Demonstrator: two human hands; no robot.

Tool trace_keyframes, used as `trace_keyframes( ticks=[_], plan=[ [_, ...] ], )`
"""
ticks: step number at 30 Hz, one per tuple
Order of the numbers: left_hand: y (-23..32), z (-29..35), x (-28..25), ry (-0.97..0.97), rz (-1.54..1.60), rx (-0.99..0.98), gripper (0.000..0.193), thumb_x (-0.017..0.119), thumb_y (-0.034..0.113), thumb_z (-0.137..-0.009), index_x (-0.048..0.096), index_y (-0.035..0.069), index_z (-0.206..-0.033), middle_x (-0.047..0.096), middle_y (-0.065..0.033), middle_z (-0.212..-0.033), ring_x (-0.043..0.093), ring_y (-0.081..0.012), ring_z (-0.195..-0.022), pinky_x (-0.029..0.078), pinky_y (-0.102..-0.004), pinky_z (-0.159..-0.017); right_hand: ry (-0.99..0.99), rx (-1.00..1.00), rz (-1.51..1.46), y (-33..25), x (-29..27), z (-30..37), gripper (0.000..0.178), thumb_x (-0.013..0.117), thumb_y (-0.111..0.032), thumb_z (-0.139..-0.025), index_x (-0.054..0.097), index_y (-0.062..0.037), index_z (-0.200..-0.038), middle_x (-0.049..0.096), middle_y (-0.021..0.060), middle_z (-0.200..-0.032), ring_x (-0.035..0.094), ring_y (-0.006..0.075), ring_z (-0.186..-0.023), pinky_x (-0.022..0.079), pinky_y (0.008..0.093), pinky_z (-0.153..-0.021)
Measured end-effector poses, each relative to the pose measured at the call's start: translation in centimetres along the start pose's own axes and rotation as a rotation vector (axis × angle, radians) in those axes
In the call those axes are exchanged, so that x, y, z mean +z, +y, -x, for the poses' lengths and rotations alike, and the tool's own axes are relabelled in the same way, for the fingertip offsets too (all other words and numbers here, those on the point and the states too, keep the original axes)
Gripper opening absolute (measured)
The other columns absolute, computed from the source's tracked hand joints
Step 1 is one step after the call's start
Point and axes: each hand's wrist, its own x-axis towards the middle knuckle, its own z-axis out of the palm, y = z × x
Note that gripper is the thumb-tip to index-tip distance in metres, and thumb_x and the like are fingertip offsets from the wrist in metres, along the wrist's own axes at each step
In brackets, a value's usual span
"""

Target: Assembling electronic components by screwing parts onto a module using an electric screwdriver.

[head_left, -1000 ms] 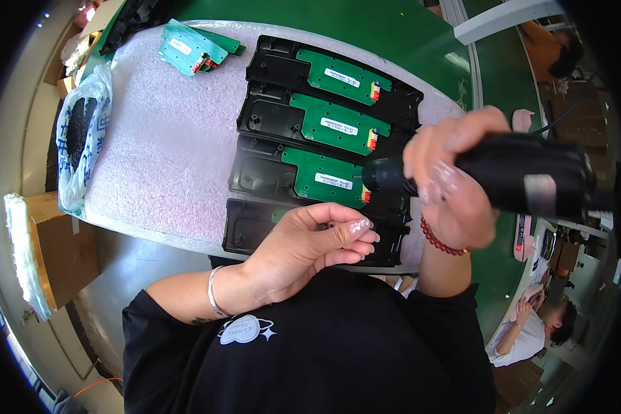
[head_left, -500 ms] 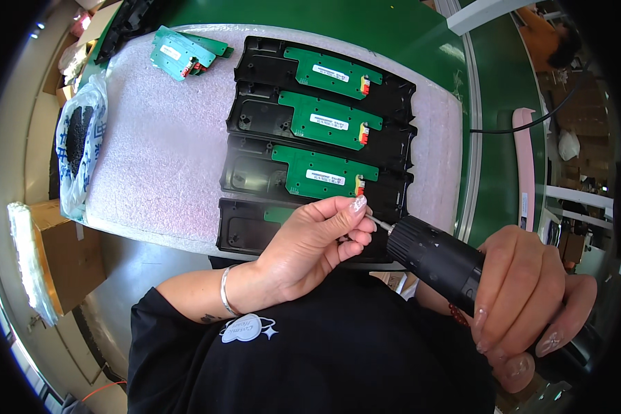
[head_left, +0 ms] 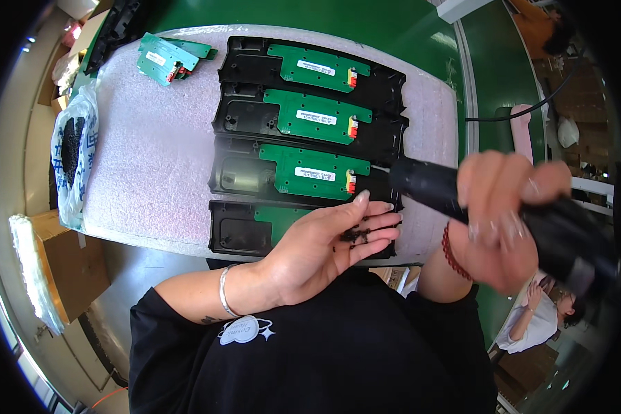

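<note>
My left hand is turned palm up, fingers loosely cupped, with several small black screws lying in it. It hovers over the nearest black plastic housing, partly hiding that housing's green circuit board. My right hand, smeared by motion, grips a black electric screwdriver. The driver's bit points left, at the right end of the circuit board in the second-nearest housing; whether it touches there I cannot tell. Beyond lie two more housings with green boards, each with a white label and a red-and-yellow connector.
Pale foam padding covers the green table. Loose green boards lie at the far left, near a plastic bag of small black parts. A cardboard box stands at left. A black cable and other people are at right.
My left hand has opened from a pinch at the bit's tip, showing screws in its palm. The screwdriver has risen away from these fingers toward the second-nearest housing's board.
</note>
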Motion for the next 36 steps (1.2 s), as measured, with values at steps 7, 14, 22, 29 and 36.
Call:
trace_keyframes(
  ticks=[7, 14, 22, 29, 36],
  plan=[
    [0.1, 0.3, -2.6, -0.152, -0.237, 0.055, 0.023, 0.040, 0.015, -0.093, 0.051, 0.000, -0.106, 0.060, -0.0143, -0.100, 0.060, -0.0185, -0.091, 0.050, -0.0264, -0.079, 0.136, 0.099, -0.007, 3.1, -1.8, 0.0, 0.023, 0.049, -0.001, -0.071, 0.041, -0.0020, -0.093, 0.043, 0.0034, -0.063, 0.041, 0.0109, -0.049, 0.036, 0.0271, -0.055],
    [0.1, 0.7, -3.2, -0.146, -0.306, 0.076, 0.020, 0.049, 0.012, -0.089, 0.055, 0.000, -0.104, 0.062, -0.0115, -0.092, 0.062, -0.0159, -0.082, 0.052, -0.0226, -0.072, 0.146, 0.168, 0.055, 3.3, -1.4, -0.2, 0.022, 0.047, -0.004, -0.071, 0.041, -0.0022, -0.092, 0.043, 0.0033, -0.062, 0.040, 0.0107, -0.050, 0.036, 0.0273, -0.058],
    [0.2, 1.1, -3.0, -0.064, -0.264, 0.089, 0.017, 0.051, 0.011, -0.087, 0.058, 0.000, -0.099, 0.063, -0.0105, -0.087, 0.063, -0.0152, -0.077, 0.053, -0.0228, -0.069, 0.080, 0.177, 0.097, 3.3, -0.9, -0.5, 0.023, 0.046, -0.002, -0.071, 0.039, -0.0015, -0.093, 0.043, 0.0039, -0.062, 0.041, 0.0108, -0.050, 0.036, 0.0267, -0.057],
    [0.5, 1.2, -2.5, -0.063, -0.255, 0.060, 0.018, 0.053, 0.010, -0.086, 0.058, 0.000, -0.100, 0.063, -0.0105, -0.087, 0.063, -0.0156, -0.077, 0.053, -0.0235, -0.069, 0.073, 0.209, 0.104, 3.8, -0.8, -0.7, 0.021, 0.047, -0.002, -0.071, 0.039, -0.0020, -0.090, 0.042, 0.0038, -0.061, 0.041, 0.0107, -0.049, 0.036, 0.0259, -0.056],
    [0.5, 1.3, -3.4, -0.123, -0.202, 0.140, 0.014, 0.054, 0.009, -0.085, 0.059, 0.001, -0.096, 0.062, -0.0100, -0.087, 0.062, -0.0151, -0.077, 0.053, -0.0230, -0.070, 0.072, 0.243, 0.139, 3.9, -0.6, -0.8, 0.020, 0.047, -0.003, -0.071, 0.038, -0.0032, -0.089, 0.042, 0.0032, -0.061, 0.041, 0.0109, -0.049, 0.036, 0.0261, -0.056]
  ],
)
